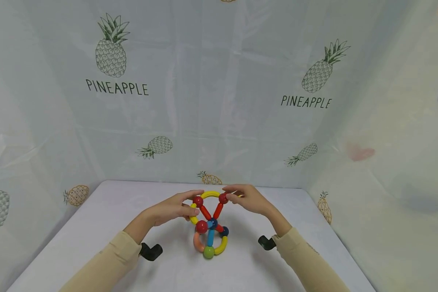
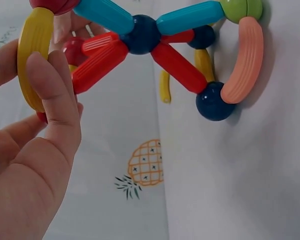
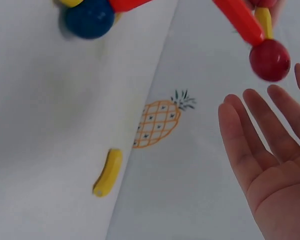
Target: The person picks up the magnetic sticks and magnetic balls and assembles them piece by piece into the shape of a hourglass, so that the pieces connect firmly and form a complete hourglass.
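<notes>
A ball-and-rod building toy stands on the table, with a dark blue ball (image 1: 212, 223) at its centre joining red and blue rods. A green ball (image 1: 209, 252) sits at its near side, between a pink curved rod (image 2: 245, 62) and a yellow one. My left hand (image 1: 170, 209) grips a yellow curved rod (image 2: 30, 62) on the left side, near a red ball (image 1: 198, 201). At the upper right, my right hand (image 1: 249, 197) is beside another red ball (image 3: 270, 60); its fingers are extended, with a small gap to the ball in the right wrist view.
A loose yellow curved rod (image 3: 108, 173) lies near the far edge of the white table (image 1: 168, 259). Pineapple-printed sheeting (image 1: 211, 101) hangs behind and at the sides. Black curved pieces (image 1: 151, 252) protrude at both wrists.
</notes>
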The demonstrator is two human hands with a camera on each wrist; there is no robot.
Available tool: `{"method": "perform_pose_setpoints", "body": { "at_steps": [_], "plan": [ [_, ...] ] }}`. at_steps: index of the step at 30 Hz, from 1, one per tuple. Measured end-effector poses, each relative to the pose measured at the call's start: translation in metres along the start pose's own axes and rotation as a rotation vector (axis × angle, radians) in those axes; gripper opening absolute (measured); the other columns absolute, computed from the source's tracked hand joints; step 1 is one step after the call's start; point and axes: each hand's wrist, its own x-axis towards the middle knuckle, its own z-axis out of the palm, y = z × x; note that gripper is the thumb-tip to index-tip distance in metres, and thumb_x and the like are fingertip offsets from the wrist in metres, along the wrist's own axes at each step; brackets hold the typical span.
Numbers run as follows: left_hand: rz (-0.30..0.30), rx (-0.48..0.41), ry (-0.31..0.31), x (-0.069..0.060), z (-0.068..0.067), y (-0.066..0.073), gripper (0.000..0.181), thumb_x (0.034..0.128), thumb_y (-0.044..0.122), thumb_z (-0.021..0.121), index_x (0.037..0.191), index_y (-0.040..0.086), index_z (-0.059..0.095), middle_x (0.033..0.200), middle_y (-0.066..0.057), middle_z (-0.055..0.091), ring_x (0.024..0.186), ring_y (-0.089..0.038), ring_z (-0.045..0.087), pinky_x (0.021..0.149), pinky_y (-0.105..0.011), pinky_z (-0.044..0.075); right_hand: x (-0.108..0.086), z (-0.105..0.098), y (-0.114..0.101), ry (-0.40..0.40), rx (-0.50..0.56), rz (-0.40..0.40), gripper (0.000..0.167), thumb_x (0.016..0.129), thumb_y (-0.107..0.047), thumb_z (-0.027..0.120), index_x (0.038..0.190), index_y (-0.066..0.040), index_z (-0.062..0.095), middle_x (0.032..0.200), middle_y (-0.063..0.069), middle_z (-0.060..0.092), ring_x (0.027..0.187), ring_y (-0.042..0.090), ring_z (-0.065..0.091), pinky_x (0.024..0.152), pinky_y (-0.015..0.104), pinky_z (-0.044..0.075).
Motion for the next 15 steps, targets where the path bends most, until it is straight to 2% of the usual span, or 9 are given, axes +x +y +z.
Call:
{"method": "perform_pose_setpoints", "body": {
  "at_steps": [8,15],
  "plan": [
    [0.002,0.003,0.006,-0.001,0.000,-0.002,0.076,0.0991,0.031,0.074,0.165,0.020,0.038,0.157,-0.017,0.042,0.111,-0.026,0.065,0.098,-0.043,0.056,-0.009,-0.015,0.031,0.072,-0.053,0.021,0.035,0.107,-0.027,0.066,0.140,-0.016,0.068,0.137,0.006,0.070,0.120,0.028,0.068,0.098,0.046,0.060],
    [-0.003,-0.003,0.013,0.000,0.000,-0.003,0.077,0.0981,0.033,0.076,0.165,0.022,0.039,0.156,-0.015,0.043,0.110,-0.026,0.065,0.094,-0.038,0.057,-0.018,-0.032,0.075,0.128,-0.144,0.063,0.033,0.103,-0.012,0.070,0.137,-0.010,0.068,0.137,0.014,0.068,0.125,0.042,0.064,0.102,0.051,0.057]
  ]
}}
